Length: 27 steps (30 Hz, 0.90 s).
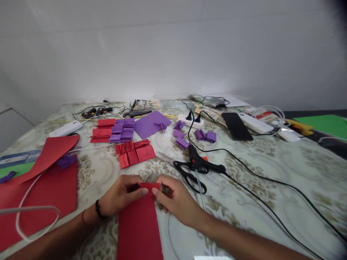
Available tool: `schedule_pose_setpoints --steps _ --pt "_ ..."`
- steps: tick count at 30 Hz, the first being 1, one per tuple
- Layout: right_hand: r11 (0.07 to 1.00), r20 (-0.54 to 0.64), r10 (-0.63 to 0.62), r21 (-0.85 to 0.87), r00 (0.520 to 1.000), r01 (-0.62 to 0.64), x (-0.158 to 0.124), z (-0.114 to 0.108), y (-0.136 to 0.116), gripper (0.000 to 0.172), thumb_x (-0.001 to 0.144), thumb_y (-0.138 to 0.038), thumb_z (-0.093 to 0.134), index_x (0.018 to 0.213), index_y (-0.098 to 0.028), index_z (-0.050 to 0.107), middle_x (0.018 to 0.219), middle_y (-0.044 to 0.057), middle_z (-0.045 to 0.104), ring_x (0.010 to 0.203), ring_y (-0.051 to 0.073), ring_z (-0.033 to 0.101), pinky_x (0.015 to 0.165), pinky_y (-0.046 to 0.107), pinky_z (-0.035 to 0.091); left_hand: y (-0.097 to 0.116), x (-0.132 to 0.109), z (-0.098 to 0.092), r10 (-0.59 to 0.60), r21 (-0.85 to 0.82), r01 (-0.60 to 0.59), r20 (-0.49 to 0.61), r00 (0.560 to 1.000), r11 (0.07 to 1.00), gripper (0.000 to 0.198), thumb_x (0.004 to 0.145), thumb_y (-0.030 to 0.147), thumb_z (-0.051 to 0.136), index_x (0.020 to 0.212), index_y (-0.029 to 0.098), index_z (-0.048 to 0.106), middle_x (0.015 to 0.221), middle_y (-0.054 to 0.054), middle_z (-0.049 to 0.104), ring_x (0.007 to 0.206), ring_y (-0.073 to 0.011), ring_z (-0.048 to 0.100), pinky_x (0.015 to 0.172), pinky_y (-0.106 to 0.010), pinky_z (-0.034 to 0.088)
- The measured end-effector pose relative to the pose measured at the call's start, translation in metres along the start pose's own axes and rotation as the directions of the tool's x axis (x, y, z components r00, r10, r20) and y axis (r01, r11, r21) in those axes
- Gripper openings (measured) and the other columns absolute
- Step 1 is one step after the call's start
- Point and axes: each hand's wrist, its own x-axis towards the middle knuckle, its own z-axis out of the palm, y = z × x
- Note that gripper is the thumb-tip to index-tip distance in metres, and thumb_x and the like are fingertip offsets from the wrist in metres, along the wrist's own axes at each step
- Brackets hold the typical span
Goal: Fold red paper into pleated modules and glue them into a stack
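Note:
A long red paper strip (139,227) runs from the near edge of the view up to my two hands, its far end folded over. My left hand (126,193) pinches the left corner of that fold, thumb on top. At the right corner, my right hand (177,200) grips the same fold between thumb and fingers. The fingertips beneath the paper are partly hidden. Just beyond my hands lies a group of folded red paper pieces (135,153). Black-handled scissors (187,173) rest to the right, partly under a black glue gun (202,160) with a clear glue stick.
Red sheets (62,191) with a white cable across them lie at left. Farther back are folded purple pieces (121,130), a purple sheet (151,122), a white power strip (191,121), a black phone (236,126) and pliers (137,112). The glue gun's black cord crosses the right side.

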Motion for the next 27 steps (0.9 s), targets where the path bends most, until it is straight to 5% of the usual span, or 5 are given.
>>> schedule_pose_setpoints --steps 9,17,20,27 --pt "0.986 0.069 -0.059 -0.154 0.996 0.069 0.003 -0.005 -0.005 0.019 0.091 -0.022 0.062 0.072 -0.02 0.057 0.066 -0.003 0.053 0.061 0.013 0.05 0.056 0.024 0.037 0.001 -0.001 0.002 0.039 0.163 -0.047 0.047 0.998 0.986 0.03 0.093 0.034 0.063 0.071 0.014 0.06 0.069 0.003 0.05 0.062 -0.01 0.042 0.057 -0.022 0.032" --pt "0.986 0.144 -0.068 -0.142 0.987 0.088 0.001 -0.008 -0.01 0.024 0.093 -0.028 0.06 0.072 -0.02 0.052 0.063 -0.005 0.047 0.06 0.011 0.042 0.054 0.023 0.031 0.004 -0.004 0.0 0.012 0.022 -0.014 0.087 0.996 1.0 0.029 0.091 0.033 0.064 0.071 0.016 0.053 0.068 0.004 0.047 0.059 -0.0096 0.041 0.054 -0.021 0.032" --pt "0.987 0.19 -0.063 -0.137 0.98 0.09 0.001 -0.01 -0.011 0.027 0.094 -0.029 0.06 0.072 -0.021 0.049 0.061 -0.005 0.046 0.058 0.012 0.041 0.053 0.023 0.03 0.003 -0.004 -0.003 0.011 -0.05 -0.006 0.1 0.995 0.999 0.032 0.092 0.036 0.065 0.071 0.015 0.054 0.068 0.004 0.047 0.058 -0.0092 0.041 0.053 -0.021 0.031" --pt "0.976 0.21 -0.109 -0.165 0.972 0.145 0.002 -0.008 -0.007 0.03 0.095 -0.028 0.061 0.069 -0.02 0.048 0.065 -0.005 0.045 0.058 0.011 0.039 0.054 0.024 0.029 0.004 -0.004 -0.003 0.071 0.077 -0.081 0.126 0.99 0.994 0.025 0.092 0.035 0.068 0.079 0.014 0.068 0.072 0.001 0.055 0.066 -0.0112 0.046 0.058 -0.022 0.034"
